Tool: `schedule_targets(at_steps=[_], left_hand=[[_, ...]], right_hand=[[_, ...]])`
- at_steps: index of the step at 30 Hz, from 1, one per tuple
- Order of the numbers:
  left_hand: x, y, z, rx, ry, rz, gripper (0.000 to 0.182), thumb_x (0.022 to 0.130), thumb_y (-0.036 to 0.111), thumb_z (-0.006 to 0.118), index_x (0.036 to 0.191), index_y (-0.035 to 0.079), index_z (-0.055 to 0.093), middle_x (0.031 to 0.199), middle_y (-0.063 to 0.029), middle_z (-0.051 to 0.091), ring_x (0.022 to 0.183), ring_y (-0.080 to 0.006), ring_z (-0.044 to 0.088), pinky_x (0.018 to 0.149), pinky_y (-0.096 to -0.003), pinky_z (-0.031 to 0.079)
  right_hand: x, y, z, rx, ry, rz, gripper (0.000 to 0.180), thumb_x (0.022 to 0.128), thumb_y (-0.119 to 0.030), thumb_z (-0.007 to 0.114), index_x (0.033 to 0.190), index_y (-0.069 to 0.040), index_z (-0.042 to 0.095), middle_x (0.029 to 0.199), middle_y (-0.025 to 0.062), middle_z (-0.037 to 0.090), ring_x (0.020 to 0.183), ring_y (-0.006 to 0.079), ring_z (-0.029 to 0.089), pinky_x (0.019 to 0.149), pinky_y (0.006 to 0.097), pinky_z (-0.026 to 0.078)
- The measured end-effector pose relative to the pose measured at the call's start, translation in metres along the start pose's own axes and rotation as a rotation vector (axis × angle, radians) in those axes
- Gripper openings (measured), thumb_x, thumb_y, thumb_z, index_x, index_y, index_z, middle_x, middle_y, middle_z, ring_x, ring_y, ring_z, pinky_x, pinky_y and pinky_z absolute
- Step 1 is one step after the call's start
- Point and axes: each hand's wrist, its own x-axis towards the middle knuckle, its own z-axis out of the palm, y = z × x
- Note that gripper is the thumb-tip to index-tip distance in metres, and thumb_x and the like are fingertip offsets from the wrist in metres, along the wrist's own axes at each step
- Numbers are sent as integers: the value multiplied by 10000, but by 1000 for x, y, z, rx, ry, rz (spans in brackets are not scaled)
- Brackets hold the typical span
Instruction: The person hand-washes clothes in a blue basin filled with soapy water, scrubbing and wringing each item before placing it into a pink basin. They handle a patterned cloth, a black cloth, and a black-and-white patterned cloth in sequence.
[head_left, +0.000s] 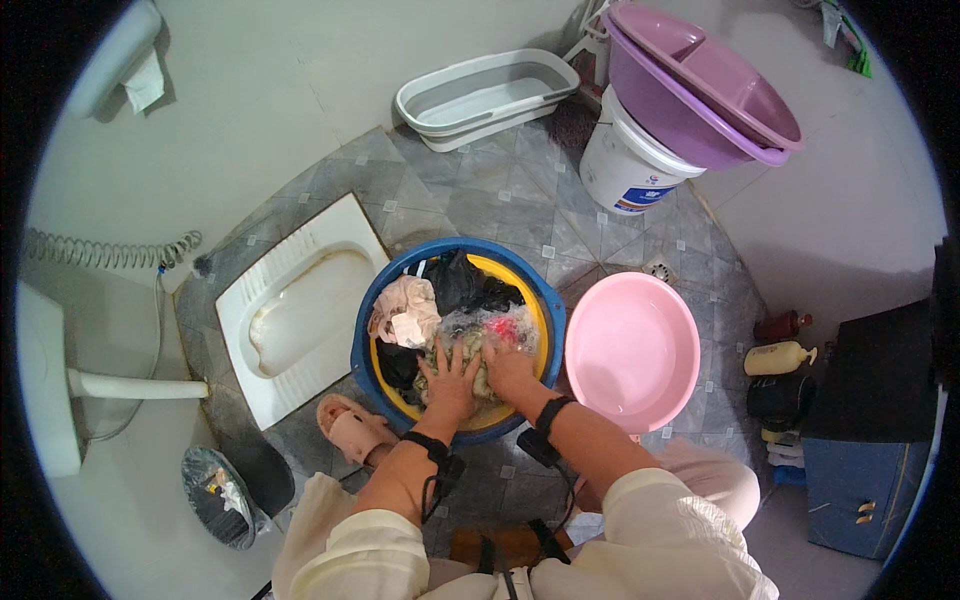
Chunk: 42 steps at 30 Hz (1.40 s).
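A round blue basin with a yellow inside (556, 322) stands on the floor before me, full of wet laundry. My left hand (452, 386) lies palm down on a greenish patterned cloth (457, 349), its fingers spread. Against the right side of the same cloth rests my right hand (510, 373), with its fingertips partly hidden in water and suds. Soap foam (529, 322) surrounds a red piece (502, 328) just beyond it. A pale pink garment (409, 304) bulges up at the basin's left, and black clothing (454, 281) fills the far side.
A pink basin (632, 285) of water touches or nearly touches the blue one. To the left lie a squat toilet (300, 315) and a bin (217, 495). Farther back are a grey-white tub (487, 97) and a white bucket (630, 165) under purple basins (675, 97). Bottles (776, 358) line the right wall.
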Motion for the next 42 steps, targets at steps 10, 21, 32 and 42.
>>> schedule_targets(at_steps=[10, 21, 32, 42], left_hand=[[37, -17, 35, 0, 24, 47, 807, 830, 300, 657, 1498, 215, 213, 1560, -138, 147, 1378, -424, 229, 1061, -541, 329], [-21, -32, -19, -2094, 155, -450, 541, 895, 306, 596, 1360, 119, 390, 1399, -135, 355, 1238, -313, 409, 973, -473, 402], [5, -12, 11, -2336, -83, -542, 252, 966, 246, 498, 1123, 73, 592, 1111, -81, 632, 970, -218, 627, 852, -382, 521], [-10, -36, -12, -1803, 13, -583, 534, 936, 350, 544, 1347, 38, 406, 1265, -137, 541, 1140, -301, 545, 843, -408, 531]], right_hand=[[41, 7, 29, 210, -19, 71, 323, 833, -180, 545, 1140, -78, 557, 962, 190, 667, 850, 379, 654, 753, 472, 521], [-53, -68, -104, 1188, 242, -282, 317, 798, -92, 552, 1114, -62, 570, 958, 174, 611, 883, 280, 613, 793, 360, 478], [-1, -33, -43, 591, 190, 323, 337, 851, -307, 543, 1094, -76, 513, 884, 225, 666, 785, 412, 655, 713, 518, 514], [5, -1, -20, 525, 196, 242, 497, 810, -182, 602, 1264, -72, 431, 850, 216, 634, 808, 383, 645, 665, 513, 512]])
